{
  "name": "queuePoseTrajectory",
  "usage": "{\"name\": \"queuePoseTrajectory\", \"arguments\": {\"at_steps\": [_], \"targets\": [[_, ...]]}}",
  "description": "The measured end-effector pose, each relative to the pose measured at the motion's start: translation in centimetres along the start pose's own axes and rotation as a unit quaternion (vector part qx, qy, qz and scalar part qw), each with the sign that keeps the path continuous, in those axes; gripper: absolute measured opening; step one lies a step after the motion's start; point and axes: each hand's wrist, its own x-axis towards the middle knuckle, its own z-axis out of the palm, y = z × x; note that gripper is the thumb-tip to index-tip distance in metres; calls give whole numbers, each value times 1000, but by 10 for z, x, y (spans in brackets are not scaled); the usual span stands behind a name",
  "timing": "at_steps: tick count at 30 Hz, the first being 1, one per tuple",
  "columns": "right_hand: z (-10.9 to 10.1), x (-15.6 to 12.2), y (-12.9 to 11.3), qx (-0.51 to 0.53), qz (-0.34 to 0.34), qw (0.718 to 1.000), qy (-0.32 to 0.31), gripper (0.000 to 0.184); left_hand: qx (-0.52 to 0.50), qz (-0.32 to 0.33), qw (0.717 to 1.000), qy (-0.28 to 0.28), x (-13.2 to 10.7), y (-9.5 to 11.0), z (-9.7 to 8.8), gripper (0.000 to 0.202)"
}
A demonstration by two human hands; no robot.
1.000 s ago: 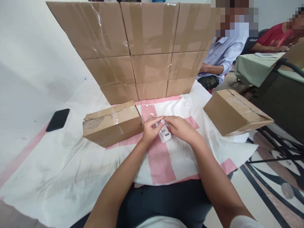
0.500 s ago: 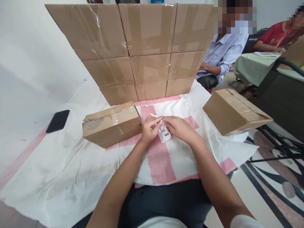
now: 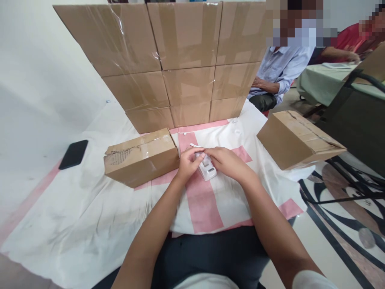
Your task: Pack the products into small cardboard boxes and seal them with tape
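Note:
A small white plastic device [image 3: 207, 170] with a dark window near its front end lies on the cloth between my hands, slanting away from me. My left hand [image 3: 189, 160] is closed around its far left side, the thumb pressing on top. From the right, my right hand [image 3: 221, 157] reaches over the far part with bent fingers, closed on it, and its fingertips meet those of the left hand. The hands cover much of the device's far half, so I cannot make out exactly what the fingertips grip.
Behind my hands stands a wall of stacked cardboard boxes [image 3: 189, 84]. One carton [image 3: 142, 160] lies close at left, another carton [image 3: 297, 140] at right. A black phone [image 3: 73, 154] rests far left on the white and pink cloth [image 3: 207, 212]. A seated person [image 3: 279, 72] is beyond the stack.
My hands stay on the white device with only a slight shift of the fingers. The view has moved a little. In the background, the arm of a person in red has moved.

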Motion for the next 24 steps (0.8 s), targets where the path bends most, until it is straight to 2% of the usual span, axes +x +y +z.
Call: {"name": "queuePoseTrajectory", "arguments": {"at_steps": [3,10,16,20,24], "targets": [[0,0,1,2,-2,1000,1,31,19,3,1000,-5,0,-1,0,19],[0,0,2,10,-2,1000,-1,26,8,-42,999,-19,0,2,-1,27],[-1,0,2,13,1,1000,4,27,-13,-29,999,-17,0,4,1,21],[-3,0,0,22,3,1000,2,25,-54,-65,996,0,0,2,5,19],[-6,-2,0,32,9,999,2,24,-86,-86,991,47,1,2,8,17]]}}
